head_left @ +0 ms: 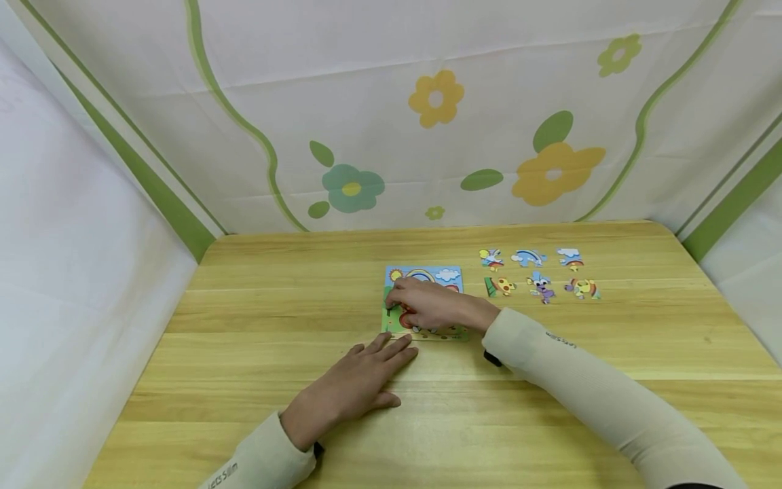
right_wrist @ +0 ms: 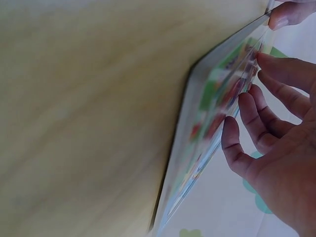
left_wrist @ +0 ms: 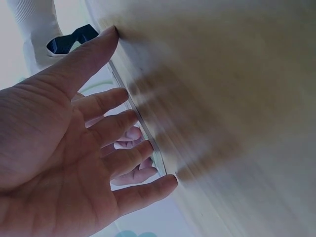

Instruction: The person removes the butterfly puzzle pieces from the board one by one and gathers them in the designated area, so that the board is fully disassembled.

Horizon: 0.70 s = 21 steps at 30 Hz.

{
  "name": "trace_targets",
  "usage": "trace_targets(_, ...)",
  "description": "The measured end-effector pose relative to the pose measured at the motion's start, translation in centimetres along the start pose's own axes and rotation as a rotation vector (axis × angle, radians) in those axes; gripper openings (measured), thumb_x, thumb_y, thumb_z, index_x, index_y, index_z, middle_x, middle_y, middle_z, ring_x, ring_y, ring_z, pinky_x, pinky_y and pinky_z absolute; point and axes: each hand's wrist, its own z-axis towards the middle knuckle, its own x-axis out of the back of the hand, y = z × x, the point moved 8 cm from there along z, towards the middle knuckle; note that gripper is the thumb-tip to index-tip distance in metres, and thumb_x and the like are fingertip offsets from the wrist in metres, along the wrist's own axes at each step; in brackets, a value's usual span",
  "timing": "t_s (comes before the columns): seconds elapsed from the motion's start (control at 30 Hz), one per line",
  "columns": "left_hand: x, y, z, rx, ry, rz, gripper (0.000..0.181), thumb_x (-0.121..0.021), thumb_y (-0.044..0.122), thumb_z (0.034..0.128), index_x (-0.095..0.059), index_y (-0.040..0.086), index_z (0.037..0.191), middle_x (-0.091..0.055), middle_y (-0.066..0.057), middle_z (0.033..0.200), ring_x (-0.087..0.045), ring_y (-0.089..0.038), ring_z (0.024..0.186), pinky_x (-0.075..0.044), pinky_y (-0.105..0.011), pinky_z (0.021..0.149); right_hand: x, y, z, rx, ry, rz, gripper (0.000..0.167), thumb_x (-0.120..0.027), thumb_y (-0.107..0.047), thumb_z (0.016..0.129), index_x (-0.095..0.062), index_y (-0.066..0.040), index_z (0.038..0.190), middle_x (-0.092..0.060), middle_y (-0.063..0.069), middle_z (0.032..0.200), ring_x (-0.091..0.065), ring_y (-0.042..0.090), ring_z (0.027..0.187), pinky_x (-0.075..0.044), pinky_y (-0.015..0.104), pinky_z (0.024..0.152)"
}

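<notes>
A colourful picture puzzle board point(head_left: 449, 274) lies flat on the table, with a sun, a rainbow and a cloud along its top. Over its middle is my right hand point(head_left: 427, 303), fingers loosely bent, fingertips on the picture; it covers much of the board. In the right wrist view these fingertips touch the board's surface point(right_wrist: 210, 106), and no loose piece shows between them. My left hand point(head_left: 357, 380) rests spread on the table just below the board's near-left corner. Its fingers look extended and hold nothing in the left wrist view.
Right of the board, loose puzzle pieces lie in two rows, among them a rainbow piece point(head_left: 529, 258), a cloud piece point(head_left: 571, 258) and a purple figure piece point(head_left: 541, 288). The wooden table point(head_left: 275, 292) ends at a flowered white curtain point(head_left: 366, 88).
</notes>
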Motion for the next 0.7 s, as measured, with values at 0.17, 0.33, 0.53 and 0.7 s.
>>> trace_targets(0.17, -0.02, 0.01, 0.04, 0.001, 0.004, 0.011, 0.075, -0.07, 0.041, 0.0999, -0.038, 0.018, 0.164, -0.029, -0.003, 0.174, -0.033, -0.037, 0.158, -0.044, -0.061, 0.115, 0.07, -0.13, -0.02, 0.005, 0.005, -0.002, 0.032, -0.067, -0.009, 0.102, -0.068, -0.012, 0.134, -0.061, 0.009, 0.131, -0.058, 0.022, 0.109, -0.052, 0.04, 0.09)
trace_targets(0.33, -0.05, 0.0, 0.06, 0.003, 0.006, 0.021, 0.074, -0.07, 0.042, 0.0999, -0.039, 0.018, 0.163, -0.03, -0.003, 0.174, -0.033, -0.037, 0.158, -0.045, -0.061, 0.114, 0.11, -0.34, -0.06, 0.02, 0.001, 0.021, 0.033, -0.065, -0.006, 0.102, -0.067, -0.01, 0.135, -0.059, 0.009, 0.13, -0.054, 0.02, 0.104, -0.049, 0.036, 0.087)
trace_targets(0.53, -0.02, 0.0, 0.04, 0.002, 0.009, 0.02, 0.074, -0.07, 0.042, 0.0997, -0.039, 0.018, 0.163, -0.03, -0.003, 0.173, -0.033, -0.038, 0.157, -0.045, -0.061, 0.114, 0.03, -0.55, 0.03, 0.045, -0.012, 0.041, 0.033, -0.063, -0.003, 0.103, -0.067, -0.01, 0.135, -0.057, 0.011, 0.131, -0.051, 0.018, 0.094, -0.047, 0.034, 0.084)
trace_targets(0.7, -0.03, 0.0, 0.06, 0.001, 0.01, 0.018, 0.075, -0.07, 0.042, 0.0996, -0.039, 0.018, 0.163, -0.029, -0.003, 0.174, -0.033, -0.038, 0.157, -0.045, -0.061, 0.114, 0.08, -0.68, 0.02, 0.051, -0.015, 0.037, 0.032, -0.063, -0.002, 0.103, -0.068, -0.01, 0.134, -0.056, 0.012, 0.133, -0.052, 0.017, 0.09, -0.048, 0.032, 0.081)
